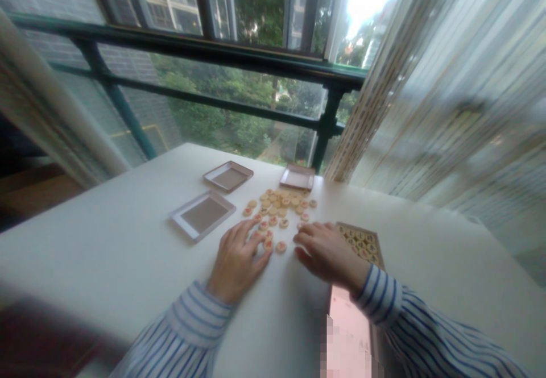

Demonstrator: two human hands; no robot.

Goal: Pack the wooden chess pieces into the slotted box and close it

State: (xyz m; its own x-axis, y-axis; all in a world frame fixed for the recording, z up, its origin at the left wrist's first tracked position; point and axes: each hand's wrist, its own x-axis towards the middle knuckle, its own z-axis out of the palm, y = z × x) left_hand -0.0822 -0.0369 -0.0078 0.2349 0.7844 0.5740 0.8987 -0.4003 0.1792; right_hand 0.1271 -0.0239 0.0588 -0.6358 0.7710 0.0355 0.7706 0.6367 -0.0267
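Observation:
Round wooden Chinese chess pieces (281, 199), marked with red or dark characters, lie in a loose pile mid-table. My left hand (236, 256) rests at the pile's near left side, fingers apart. Its thumb and index fingertips are at a red-marked piece (268, 244); whether they grip it I cannot tell. Just right of that lies a single red-marked piece (280, 246). My right hand (324, 252) is on the right of the pile, palm down, with fingers bent and apart. A piece (301, 226) shows partly at its fingertips. Under its palm, the view is hidden.
A box tray (375, 241) with rows of pieces stands beyond my right wrist. Three shallow trays, a left one (174, 216), a far one (249, 172) and a right one (313, 180), sit around the pile on the white table (106, 241). A pink sheet (347, 310) lies below my right forearm.

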